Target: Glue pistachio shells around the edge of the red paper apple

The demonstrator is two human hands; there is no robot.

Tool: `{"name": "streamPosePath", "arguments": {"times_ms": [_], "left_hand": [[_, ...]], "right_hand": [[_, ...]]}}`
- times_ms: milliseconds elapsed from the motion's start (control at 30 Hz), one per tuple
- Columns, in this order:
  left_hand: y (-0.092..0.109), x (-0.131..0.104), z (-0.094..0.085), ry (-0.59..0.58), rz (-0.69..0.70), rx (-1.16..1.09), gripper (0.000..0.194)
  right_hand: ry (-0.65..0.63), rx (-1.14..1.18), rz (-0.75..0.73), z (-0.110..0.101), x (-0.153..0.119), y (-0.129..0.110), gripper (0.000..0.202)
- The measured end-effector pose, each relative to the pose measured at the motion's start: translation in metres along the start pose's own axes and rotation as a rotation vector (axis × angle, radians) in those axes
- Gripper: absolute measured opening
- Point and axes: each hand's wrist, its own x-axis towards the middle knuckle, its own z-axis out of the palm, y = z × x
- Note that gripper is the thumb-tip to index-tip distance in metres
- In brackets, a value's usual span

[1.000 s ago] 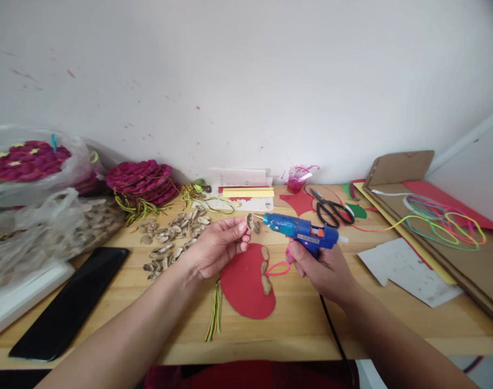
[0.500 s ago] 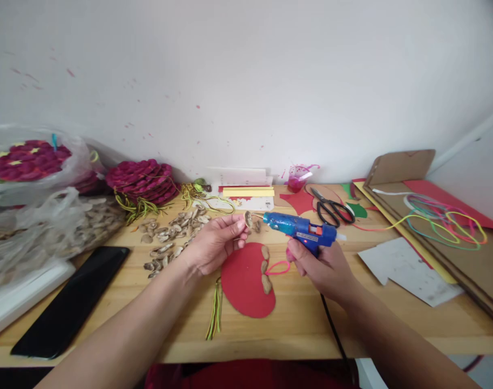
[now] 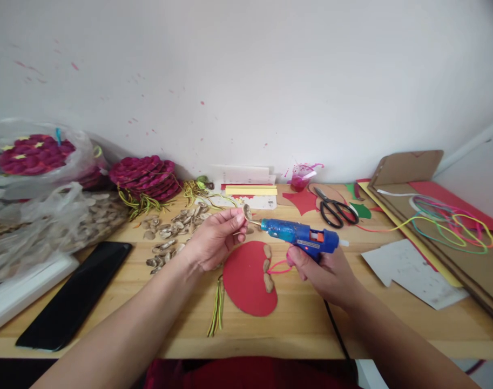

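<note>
Between the thumb and fingers of my left hand point(image 3: 217, 237) is a peanut shell half point(image 3: 247, 211), its hollow side turned toward the right. My right hand point(image 3: 327, 273) is wrapped round a blue glue gun point(image 3: 298, 235), whose metal nozzle reaches to the shell's lower edge. Below both hands a red apple-shaped cutout point(image 3: 246, 281) lies flat on the wooden table point(image 3: 303, 329). Several peanut shells point(image 3: 268, 282) sit along its right edge, beside a pink cord loop point(image 3: 281, 266). A green and yellow tassel point(image 3: 216, 310) hangs off its left side.
Loose peanut shells point(image 3: 183, 221) lie behind my left arm, with a plastic bag of shells point(image 3: 84, 216) and a black phone point(image 3: 76, 294) farther left. Scissors point(image 3: 334, 208), coloured cords point(image 3: 452, 224) and cardboard point(image 3: 406, 167) are at right. Stacked magenta shell pieces point(image 3: 144, 178) stand by the wall.
The glue gun's nozzle has dropped from the middle of the shell to its lower edge. My left hand has tipped the shell up slightly. The whole view has shifted a little.
</note>
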Motion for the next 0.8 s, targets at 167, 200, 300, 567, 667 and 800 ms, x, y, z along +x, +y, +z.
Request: {"name": "streamPosePath", "arguments": {"times_ms": [167,200,300,567,667,800], "left_hand": [[-0.0009,0.0003,-0.0010,-0.010,0.007,0.002,0.027],[-0.0010,0.0003,-0.0012,-0.014,0.007,0.003,0.027],[-0.0011,0.0003,-0.0015,-0.016,0.009,0.004,0.027],[-0.0011,0.0008,-0.0029,-0.023,0.009,0.009,0.026],[-0.0007,0.0008,-0.0029,-0.014,0.008,0.006,0.027],[0.0002,0.0004,-0.0020,-0.009,0.006,0.003,0.027]], "right_hand": [[-0.007,0.007,0.014,0.0000,-0.0005,0.0016,0.022],[-0.007,0.005,0.014,-0.0001,-0.0005,0.0013,0.021],[-0.005,-0.006,0.008,-0.0005,-0.0004,-0.0001,0.020],[-0.006,-0.018,0.007,-0.0004,-0.0006,0.0005,0.025],[-0.011,-0.010,0.008,-0.0006,-0.0012,0.0018,0.023],[-0.012,-0.012,0.011,-0.0011,-0.0016,0.0029,0.023]]}}
